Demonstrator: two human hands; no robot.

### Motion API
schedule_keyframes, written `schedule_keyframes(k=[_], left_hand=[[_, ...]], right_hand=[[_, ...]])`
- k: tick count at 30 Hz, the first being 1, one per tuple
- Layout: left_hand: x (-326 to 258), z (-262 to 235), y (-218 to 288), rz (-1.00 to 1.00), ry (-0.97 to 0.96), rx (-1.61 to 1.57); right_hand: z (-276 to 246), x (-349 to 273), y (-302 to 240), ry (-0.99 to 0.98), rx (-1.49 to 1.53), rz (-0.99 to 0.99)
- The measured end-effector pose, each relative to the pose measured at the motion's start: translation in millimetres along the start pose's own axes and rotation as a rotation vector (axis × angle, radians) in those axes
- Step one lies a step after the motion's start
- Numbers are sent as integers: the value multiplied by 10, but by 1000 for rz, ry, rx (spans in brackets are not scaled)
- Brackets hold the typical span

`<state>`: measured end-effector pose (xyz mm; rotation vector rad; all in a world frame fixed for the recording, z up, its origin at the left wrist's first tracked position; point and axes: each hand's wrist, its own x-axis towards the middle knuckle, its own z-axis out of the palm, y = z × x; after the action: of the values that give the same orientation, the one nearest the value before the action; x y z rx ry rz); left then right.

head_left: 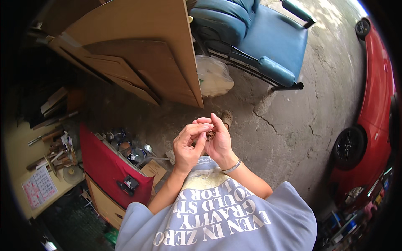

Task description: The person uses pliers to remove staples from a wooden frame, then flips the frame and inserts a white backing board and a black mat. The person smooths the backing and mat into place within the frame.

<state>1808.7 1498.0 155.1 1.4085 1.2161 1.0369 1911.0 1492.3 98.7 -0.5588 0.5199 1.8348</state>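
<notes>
Both of my hands meet in front of my shirt, near the middle of the view. My right hand [220,144] is cupped, palm up, and holds a small cluster of brown pieces [210,135], too small to name. Over that palm my left hand [189,144] bends inward, its thumb and fingers drawn together at the pieces. Whatever lies between the left fingertips is hidden. A band circles my right wrist.
Large brown boards [138,54] lean ahead on the left, beside a plastic bag [214,77] and a blue cushioned chair [272,37]. A red car [372,108] stands right. A red-covered panel [109,167], bottles [136,154] and a cluttered table [21,167] lie left.
</notes>
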Motion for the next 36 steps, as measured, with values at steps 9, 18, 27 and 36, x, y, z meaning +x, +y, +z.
schedule_keyframes(k=[9, 18, 27, 36], left_hand=[[81, -415, 11, 71, 178, 296], [-18, -1238, -155, 153, 343, 267], [-44, -2931, -511, 194, 637, 181], [-729, -5255, -815, 23, 1171, 27]], right_hand=[[256, 288, 198, -88, -255, 118], [670, 833, 912, -111, -355, 321], [840, 1930, 2382, -149, -676, 522], [1114, 3184, 4356, -154, -973, 1030]])
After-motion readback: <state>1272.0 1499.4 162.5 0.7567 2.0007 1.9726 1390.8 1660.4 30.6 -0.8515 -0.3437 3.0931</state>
